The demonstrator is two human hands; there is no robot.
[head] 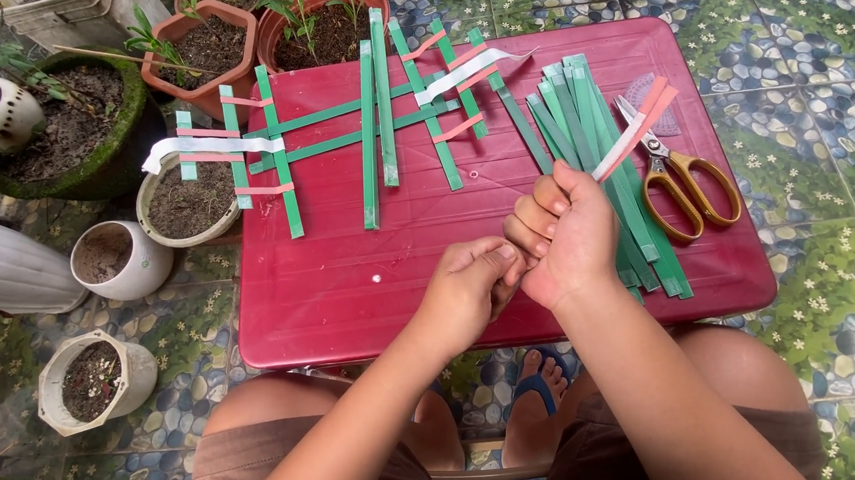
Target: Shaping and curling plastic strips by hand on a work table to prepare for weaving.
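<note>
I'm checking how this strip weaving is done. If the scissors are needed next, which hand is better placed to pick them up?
Probably the right hand. It grips a pink strip and is nearest to the scissors, which lie beyond the green strips. The left hand sits farther toward the red table's middle.

**Greens, pinks and a red table**

Your table [350, 275] is deep red. At twelve o'clock lie green strips [369, 124] crossed with pink and white bands. At two o'clock, the scissors [690, 187] have yellow-brown handles. Your right hand [568, 235] grips a pink-and-white strip [631, 131]. The floor tiles [816, 62] show a blue-green pebble pattern.
</note>
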